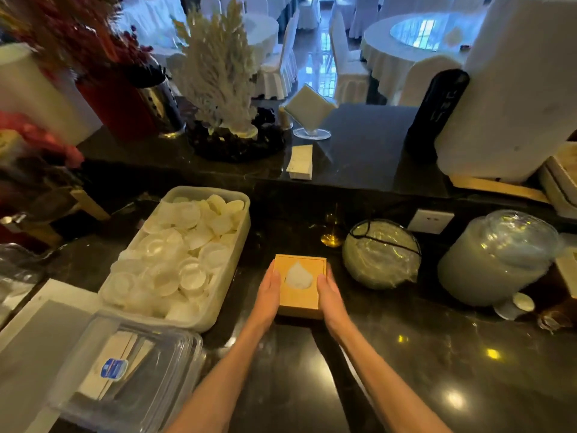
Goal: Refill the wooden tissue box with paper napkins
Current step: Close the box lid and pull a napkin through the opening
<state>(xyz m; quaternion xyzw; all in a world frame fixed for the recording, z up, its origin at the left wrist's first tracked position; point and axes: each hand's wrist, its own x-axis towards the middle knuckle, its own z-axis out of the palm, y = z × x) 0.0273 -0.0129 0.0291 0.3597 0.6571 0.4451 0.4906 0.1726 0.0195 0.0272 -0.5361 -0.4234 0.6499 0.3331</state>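
Wooden tissue box (300, 287) clamped between left hand (269, 292) and right hand (328, 292) on dark counter (406, 354); advise even side pressure, keeping napkin (298, 275) tuft uncrushed.

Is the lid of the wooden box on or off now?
On. The flat lid covers the box, and white napkin shows through its drop-shaped opening. Left hand and right hand press its sides.

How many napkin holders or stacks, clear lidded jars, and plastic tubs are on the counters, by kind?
Wooden tissue box: 1, held between left hand and right hand
Clear stand of napkins: 1
Loose napkin stack: 1
Lidded jars: 2
Plastic tubs: 2
Total: 7
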